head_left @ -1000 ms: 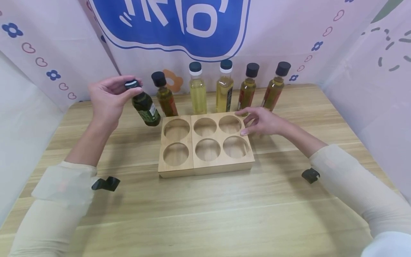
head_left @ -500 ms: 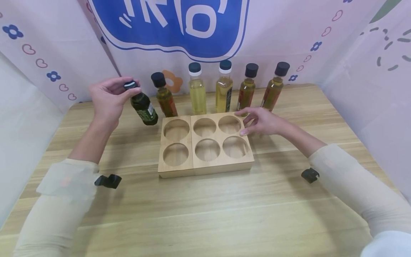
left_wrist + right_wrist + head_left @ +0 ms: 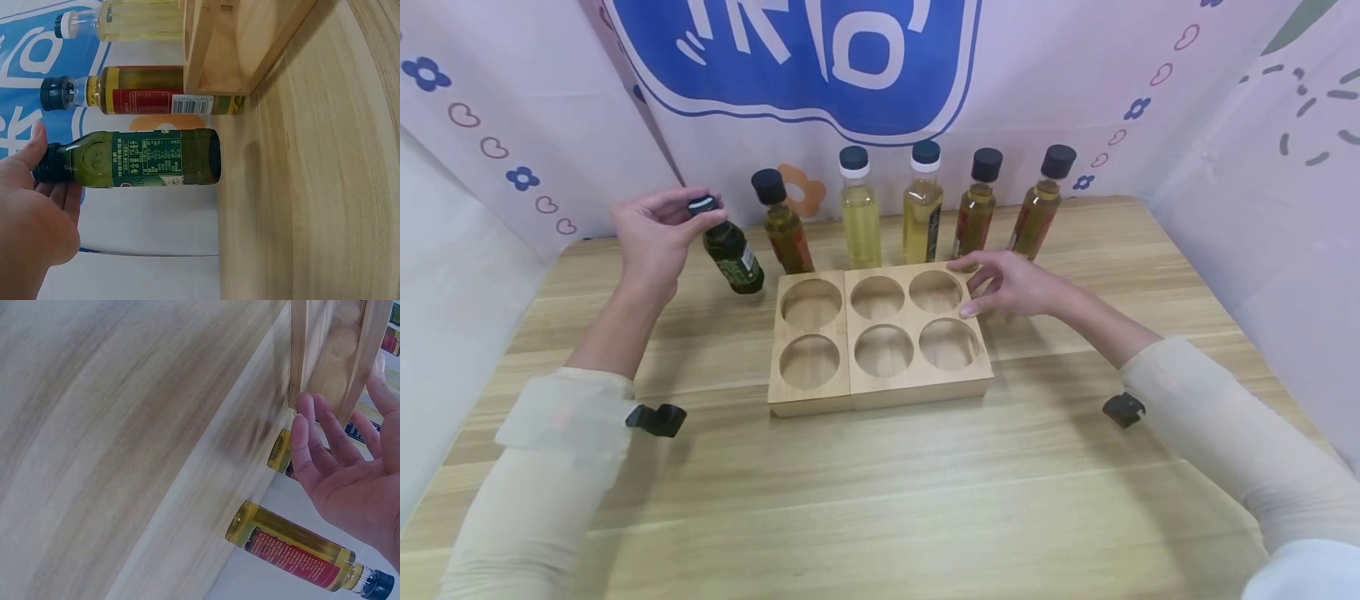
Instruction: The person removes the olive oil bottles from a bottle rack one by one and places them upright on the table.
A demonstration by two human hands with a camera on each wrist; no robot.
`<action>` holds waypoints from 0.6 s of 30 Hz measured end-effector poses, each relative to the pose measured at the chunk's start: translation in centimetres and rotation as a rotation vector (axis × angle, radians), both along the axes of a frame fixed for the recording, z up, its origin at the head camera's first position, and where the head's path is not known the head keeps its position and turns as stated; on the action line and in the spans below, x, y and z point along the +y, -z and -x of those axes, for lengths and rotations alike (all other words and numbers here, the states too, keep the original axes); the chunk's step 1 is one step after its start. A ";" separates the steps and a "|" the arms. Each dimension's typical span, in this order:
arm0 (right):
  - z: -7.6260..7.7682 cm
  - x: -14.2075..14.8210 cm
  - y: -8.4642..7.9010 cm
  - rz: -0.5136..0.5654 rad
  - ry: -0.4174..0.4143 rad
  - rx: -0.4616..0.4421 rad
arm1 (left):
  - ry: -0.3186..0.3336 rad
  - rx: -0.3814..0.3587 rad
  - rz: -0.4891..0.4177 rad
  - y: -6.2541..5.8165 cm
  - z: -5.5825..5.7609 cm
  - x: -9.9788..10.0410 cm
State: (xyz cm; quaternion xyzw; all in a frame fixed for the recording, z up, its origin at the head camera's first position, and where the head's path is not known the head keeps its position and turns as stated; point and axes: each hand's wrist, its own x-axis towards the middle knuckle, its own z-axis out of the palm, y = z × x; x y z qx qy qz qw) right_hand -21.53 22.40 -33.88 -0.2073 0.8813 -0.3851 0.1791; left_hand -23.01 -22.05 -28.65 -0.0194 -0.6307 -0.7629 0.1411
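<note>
My left hand (image 3: pixel 653 242) pinches a dark green olive oil bottle (image 3: pixel 733 257) by its black cap, thumb on one side and fingers on the other. In the left wrist view the bottle (image 3: pixel 144 158) shows its green printed label and has nothing between it and the camera. A two-tier wooden bottle rack (image 3: pixel 848 387) with several round holes stands at the table's middle. At the rack's right end rests my right hand (image 3: pixel 1011 283), its thumb and index fingertip at the top edge. In the right wrist view the fingers (image 3: pixel 334 434) lie loosely extended beside the rack's end.
Behind the rack stand a red-labelled oil bottle (image 3: pixel 787 237), two pale oil bottles, one of them a clear yellow bottle (image 3: pixel 861 221), and, at the right, two more red-labelled bottles, the outermost oil bottle (image 3: pixel 1036 217) included. A printed cloth (image 3: pixel 1037 75) hangs behind the wooden table (image 3: pixel 880 500).
My left hand and the green bottle have shifted slightly left and down, away from the neighbouring red-labelled bottle. The right hand and the rack hold their place.
</note>
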 end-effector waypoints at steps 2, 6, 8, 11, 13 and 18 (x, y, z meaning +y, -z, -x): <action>0.0 0.0 0.0 0.000 -0.004 0.000 | -0.004 -0.012 0.006 0.1 0.1 -0.1; 0.0 0.0 0.0 0.003 -0.001 -0.003 | -0.011 -0.032 0.019 0.4 0.4 -0.3; -0.1 0.0 0.0 0.006 0.002 -0.004 | -0.014 -0.038 0.024 0.6 0.5 -0.4; 0.0 0.0 0.1 0.005 -0.002 0.003 | -0.015 -0.043 0.028 0.8 0.7 -0.6; 0.0 0.0 0.1 0.005 -0.005 0.008 | -0.018 -0.046 0.034 0.9 0.7 -0.7; 0.1 0.1 0.2 0.006 -0.009 0.019 | -0.024 -0.066 0.043 1.1 0.9 -1.0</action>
